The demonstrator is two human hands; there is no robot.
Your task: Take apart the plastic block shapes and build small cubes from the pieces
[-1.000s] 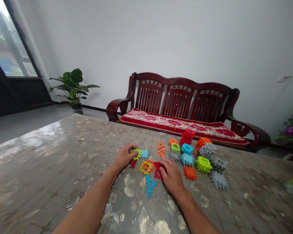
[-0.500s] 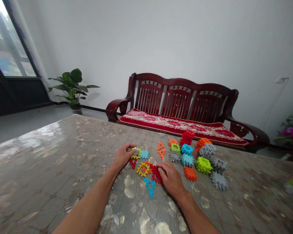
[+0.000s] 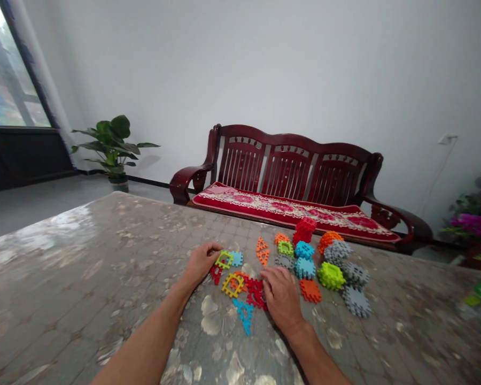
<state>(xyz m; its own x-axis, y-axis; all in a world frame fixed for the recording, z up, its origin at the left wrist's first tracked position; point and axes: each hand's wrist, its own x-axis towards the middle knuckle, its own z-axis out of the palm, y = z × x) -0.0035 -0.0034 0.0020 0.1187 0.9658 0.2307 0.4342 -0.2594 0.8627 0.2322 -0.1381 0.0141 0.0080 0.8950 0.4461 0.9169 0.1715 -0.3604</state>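
Note:
My left hand (image 3: pixel 202 262) is at the left edge of a lime-green square frame piece (image 3: pixel 223 260), its fingers closed on that edge. A light-blue square piece (image 3: pixel 236 259) adjoins the frame on the right, and a red triangular piece (image 3: pixel 215 274) lies just below. My right hand (image 3: pixel 281 294) is curled at the right edge of a red interlocking piece (image 3: pixel 255 293); its fingertips partly hide that edge. Left of the red piece are a yellow frame piece (image 3: pixel 233 285) and an orange piece (image 3: pixel 242 278). Below is a blue triangular piece (image 3: pixel 243 314). All have notched edges.
Two orange triangles (image 3: pixel 262 251) lie beyond my hands. To the right stand stacks of pieces: red (image 3: pixel 304 230), blue (image 3: pixel 305 267), lime green (image 3: pixel 331 275) and grey (image 3: pixel 356 300). A wooden bench (image 3: pixel 288 166) is behind the patterned table (image 3: pixel 116 267).
The camera view has shifted slightly. My right hand's fingertips sit a little farther right and higher against the red piece. My left hand stays by the lime-green frame, now covering less of it.

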